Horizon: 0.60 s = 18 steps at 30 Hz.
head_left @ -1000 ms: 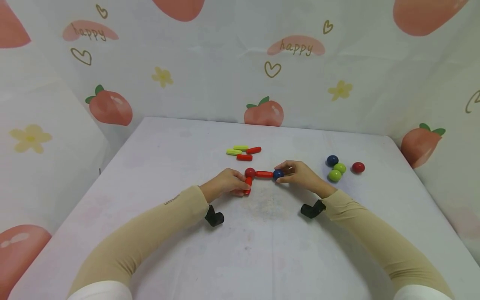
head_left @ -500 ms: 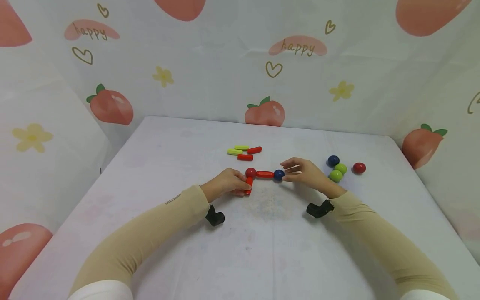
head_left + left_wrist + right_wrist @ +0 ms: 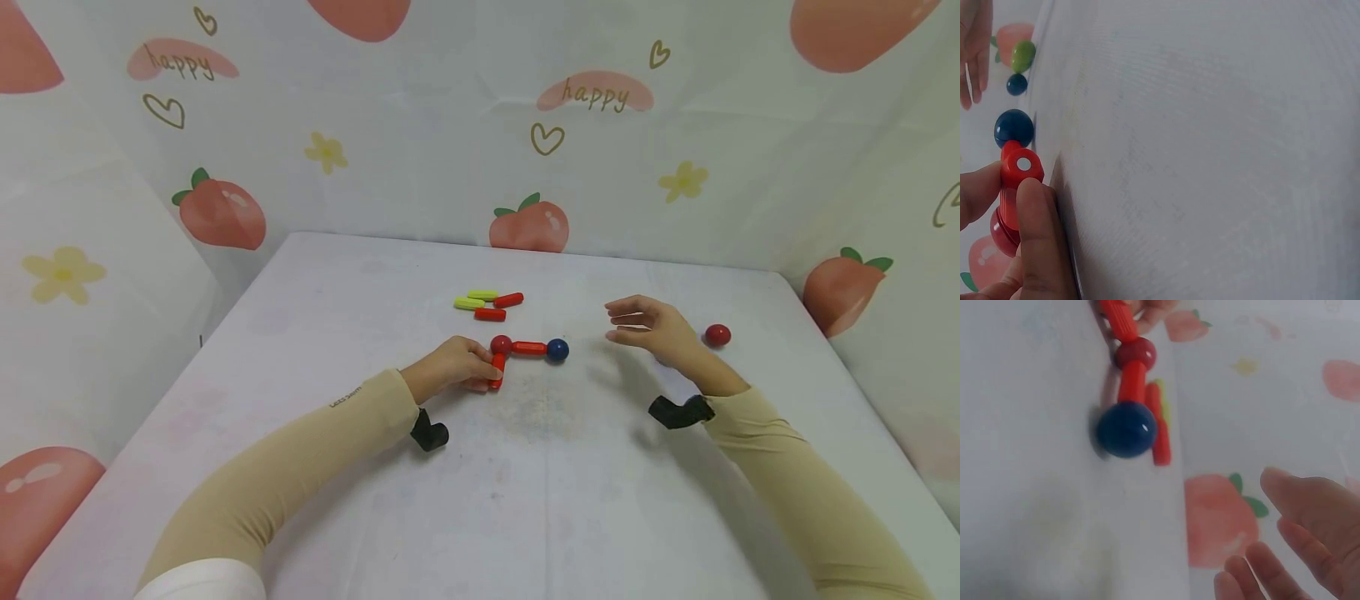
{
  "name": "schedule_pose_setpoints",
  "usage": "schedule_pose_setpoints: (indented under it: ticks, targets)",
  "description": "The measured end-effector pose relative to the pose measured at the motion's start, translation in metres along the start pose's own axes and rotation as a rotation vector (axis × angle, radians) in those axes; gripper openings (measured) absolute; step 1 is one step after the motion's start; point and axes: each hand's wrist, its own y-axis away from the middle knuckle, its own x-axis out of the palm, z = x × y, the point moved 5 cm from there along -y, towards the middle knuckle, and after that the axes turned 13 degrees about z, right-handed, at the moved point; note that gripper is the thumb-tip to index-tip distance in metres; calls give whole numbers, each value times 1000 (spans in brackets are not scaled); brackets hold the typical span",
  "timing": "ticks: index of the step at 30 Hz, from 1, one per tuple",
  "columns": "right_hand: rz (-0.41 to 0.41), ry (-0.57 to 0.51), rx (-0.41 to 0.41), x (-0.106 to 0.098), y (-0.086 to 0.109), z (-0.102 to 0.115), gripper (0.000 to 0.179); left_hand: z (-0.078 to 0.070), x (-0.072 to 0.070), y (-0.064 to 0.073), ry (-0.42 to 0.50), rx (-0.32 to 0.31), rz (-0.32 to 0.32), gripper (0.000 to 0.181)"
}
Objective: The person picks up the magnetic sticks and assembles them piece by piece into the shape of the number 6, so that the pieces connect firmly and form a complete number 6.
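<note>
We note the left hand (image 3: 455, 364) pinching a red rod (image 3: 499, 363), likely to steady the joined red ball (image 3: 501, 344); the right hand (image 3: 662, 331), loosely extended, holds nothing.

From the corner ball (image 3: 501, 344) on the bench (image 3: 360, 287), a side rod (image 3: 529, 348) runs right to an end ball (image 3: 557, 350); a near rod (image 3: 498, 365) extends toward the person, between the left fingers (image 3: 1038, 237). Four loose rods (image 3: 491, 315) lie behind. The right fingers (image 3: 632, 306) hover right of the end ball, another ball (image 3: 717, 336) farther right.
</note>
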Motion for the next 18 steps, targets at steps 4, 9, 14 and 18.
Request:
schedule_pose_setpoints:
  ticks: [4,9,14,18]
  targets:
    - [-40,-33,8,-12,13,-4,55,1,0,-1,-3,0,-4,35]
    - [-121,-25,5,-24,27,-11,50,1,0,-1,-12,-5,-7,35]
    - [-161,4,15,-29,37,-20,49,1,0,0,-25,-5,-4,35]
    - [-180,0,40,-32,42,-29,52,0,0,2,-31,-3,-4,35]
